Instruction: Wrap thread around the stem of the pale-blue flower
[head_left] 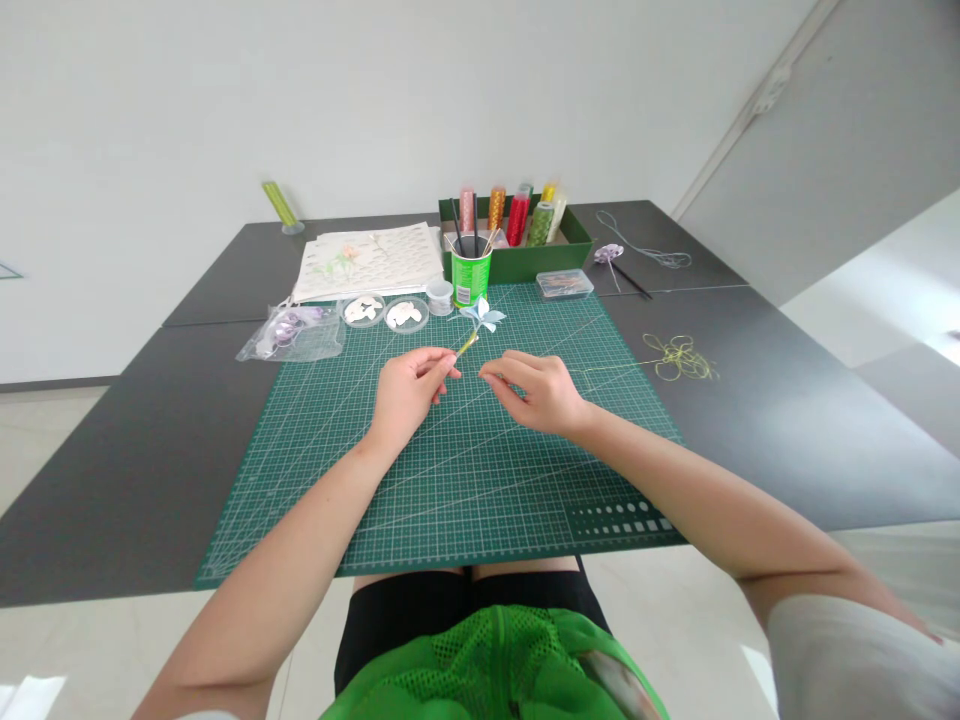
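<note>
My left hand (409, 390) pinches the stem of a pale blue artificial flower (482, 315). The bloom tilts up and away, and yellow-green wrapping shows on the stem (468, 345). Just to the right, my right hand (536, 393) is closed in a pinch, a small gap from the stem. A fine yellow-green thread (679, 358) lies in a loose tangle at the right, and its strand runs across the mat toward my right hand. The bit between my right fingertips is too thin to see clearly.
A green cutting mat (450, 490) covers the table's middle. Behind stand a green cup (471, 280) of tools and a box (525, 265) of thread spools. Two dishes of white pieces (406, 315), a plastic bag (292, 333), paper sheets (412, 262) and a clear case (565, 284) lie around.
</note>
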